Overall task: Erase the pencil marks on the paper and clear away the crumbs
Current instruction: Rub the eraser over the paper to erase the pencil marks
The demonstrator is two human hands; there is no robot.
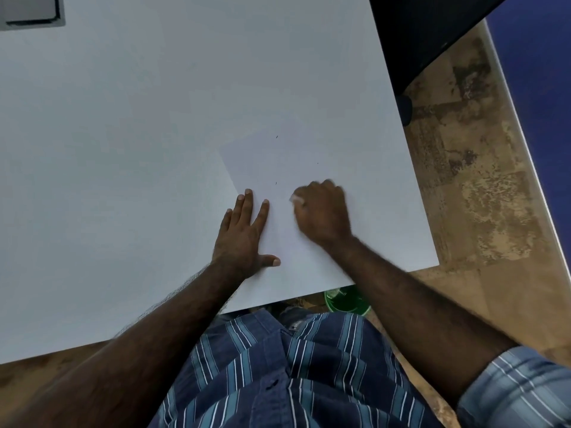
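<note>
A white sheet of paper [309, 156] lies on the white table [123, 149] near its front right corner. My left hand [244, 236] presses flat on the sheet's left edge, fingers straight and spread. My right hand [323, 211] is curled into a fist on the paper and pinches a small white eraser [295, 198] whose tip shows at the knuckles. The hand looks slightly blurred. A few tiny dark crumbs [277, 137] lie on the sheet beyond my hands. No pencil marks are plain to see.
A green bin [346, 299] stands on the floor under the table's front edge. A dark chair or panel [426, 32] is at the back right. A grey object [31, 10] sits at the table's far left corner. Patterned floor lies to the right.
</note>
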